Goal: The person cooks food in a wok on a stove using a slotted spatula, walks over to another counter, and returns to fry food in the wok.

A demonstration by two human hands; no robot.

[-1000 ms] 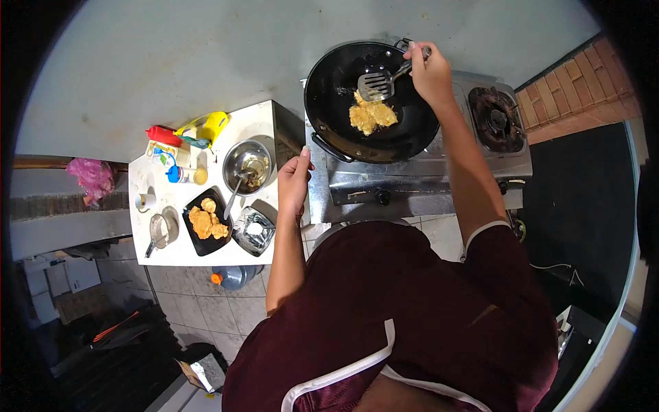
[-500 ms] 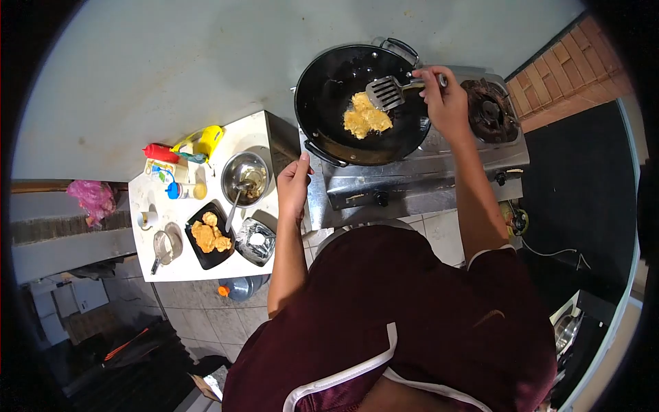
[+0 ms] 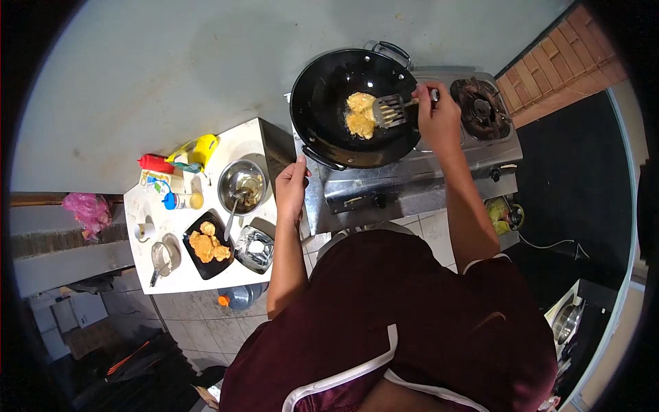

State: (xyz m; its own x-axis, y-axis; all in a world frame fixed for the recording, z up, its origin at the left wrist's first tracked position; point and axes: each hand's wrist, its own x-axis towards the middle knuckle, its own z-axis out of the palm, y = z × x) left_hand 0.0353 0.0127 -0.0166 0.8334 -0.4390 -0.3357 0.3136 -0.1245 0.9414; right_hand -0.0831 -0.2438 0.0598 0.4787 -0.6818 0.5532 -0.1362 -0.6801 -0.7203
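Head view: right hand [image 3: 439,118] closed around the handle of a slotted metal spatula [image 3: 390,111], its blade inside the wide round black wok [image 3: 319,113]. Blade overlaps the right edge of a lumpy golden-yellow piece of food [image 3: 360,126] near the wok's middle; over or under, cannot tell. Left hand [image 3: 292,189] narrow, fingers curled, thumb up, just below the wok's near handle; cannot tell whether it holds anything.

Right grip sits well back on the spatula, presumably to stay off hot metal. Wok rests on a silver steel gas stove [image 3: 412,184]; a dark uncovered burner [image 3: 482,110] lies right of it. Left of and below the wok, a white-topped table [image 3: 182,281] bears a shiny steel bowl [image 3: 228,181] and a square black tray [image 3: 206,270] of golden fried pieces [image 3: 203,246], probably kept within reach.

Versus half a second ago: blade lower against the food, having sat at its upper right; left hand's pose unchanged.
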